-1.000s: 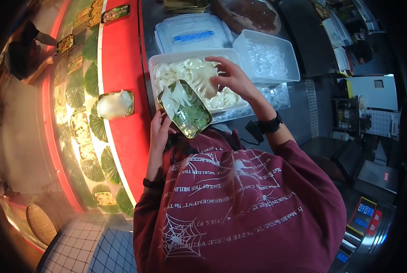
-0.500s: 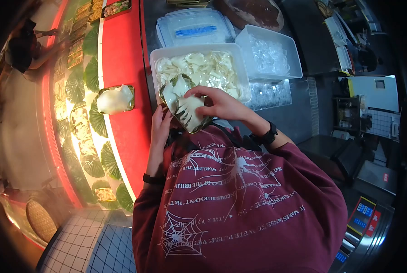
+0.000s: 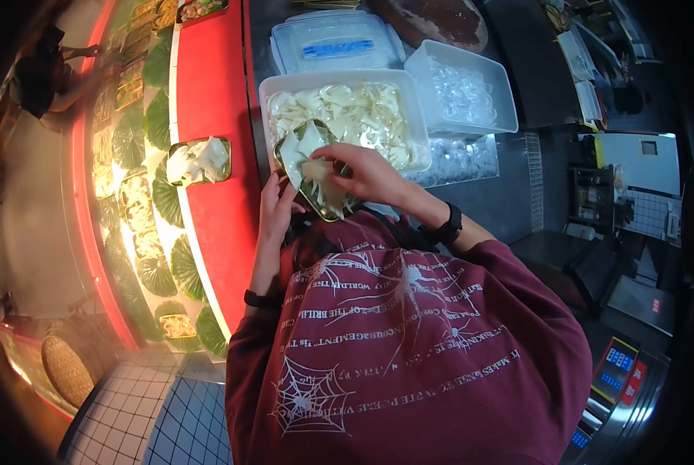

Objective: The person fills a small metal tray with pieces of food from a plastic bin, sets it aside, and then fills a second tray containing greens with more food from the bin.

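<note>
My left hand point(image 3: 275, 205) grips a small dark tray with a shiny gold rim point(image 3: 330, 215) by its left side, tilted in front of my chest. Broad pale slices of food point(image 3: 306, 149) lie in its far part. Over the near part, my right hand point(image 3: 364, 173) has its fingers curled on a pale slice with fringed edges, blurred by motion. Just beyond the tray stands a white plastic tub point(image 3: 422, 147) with many similar pale slices point(image 3: 339, 105) in liquid. My palm hides part of the tray.
A filled tray point(image 3: 199, 160) sits on the red counter point(image 3: 215, 85) at left. Right of the tub are a bin of clear rings point(image 3: 463, 93) and a clear bag point(image 3: 463, 161). A lidded box point(image 3: 335, 46) is behind. Another person point(image 3: 41, 77) stands far left.
My right hand has shifted slightly over the tray, and the fringed slice under its fingers has moved, baring more of the tray's near end. My left hand keeps its hold.
</note>
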`<state>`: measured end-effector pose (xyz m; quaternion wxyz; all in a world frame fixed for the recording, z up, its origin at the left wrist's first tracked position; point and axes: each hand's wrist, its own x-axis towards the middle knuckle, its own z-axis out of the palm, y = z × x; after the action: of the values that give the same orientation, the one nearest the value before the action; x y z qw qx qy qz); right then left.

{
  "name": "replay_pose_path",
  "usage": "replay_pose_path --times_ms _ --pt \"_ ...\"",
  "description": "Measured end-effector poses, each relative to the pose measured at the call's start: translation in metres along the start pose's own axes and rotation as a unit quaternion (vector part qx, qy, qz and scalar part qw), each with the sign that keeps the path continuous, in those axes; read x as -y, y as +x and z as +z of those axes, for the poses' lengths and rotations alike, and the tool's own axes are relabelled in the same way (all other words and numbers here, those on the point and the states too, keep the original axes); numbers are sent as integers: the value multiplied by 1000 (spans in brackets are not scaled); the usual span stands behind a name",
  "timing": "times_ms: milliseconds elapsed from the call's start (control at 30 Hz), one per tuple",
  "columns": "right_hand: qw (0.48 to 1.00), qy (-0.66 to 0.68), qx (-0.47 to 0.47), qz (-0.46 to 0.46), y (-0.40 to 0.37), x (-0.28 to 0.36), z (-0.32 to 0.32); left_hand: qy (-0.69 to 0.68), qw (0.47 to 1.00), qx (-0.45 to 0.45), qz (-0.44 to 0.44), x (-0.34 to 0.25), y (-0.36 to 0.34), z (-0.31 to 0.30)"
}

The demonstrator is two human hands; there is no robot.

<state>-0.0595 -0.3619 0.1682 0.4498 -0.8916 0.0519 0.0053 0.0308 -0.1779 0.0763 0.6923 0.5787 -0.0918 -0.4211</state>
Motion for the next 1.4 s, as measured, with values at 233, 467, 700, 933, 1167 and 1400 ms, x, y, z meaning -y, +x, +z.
replay_pose_path --times_ms 233,467,700,933,1167,1400 --pt "983 134 -34 119 -13 -14 -21 22 1000 14 1 -1 1 0" --pt "992 75 -23 99 -13 -27 -17 -3 1000 4 15 3 3 -1" --pt "987 127 -4 100 -11 -32 -23 -2 1000 2 16 1 2 1" --pt "975 88 95 179 -21 -47 -39 0 1000 -2 12 1 2 1" --pt "987 103 -116 51 -18 4 -64 4 1000 -8 3 2 2 0" --pt "975 -145 -125 -108 -11 -23 -27 7 1000 -9 0 4 4 -1"
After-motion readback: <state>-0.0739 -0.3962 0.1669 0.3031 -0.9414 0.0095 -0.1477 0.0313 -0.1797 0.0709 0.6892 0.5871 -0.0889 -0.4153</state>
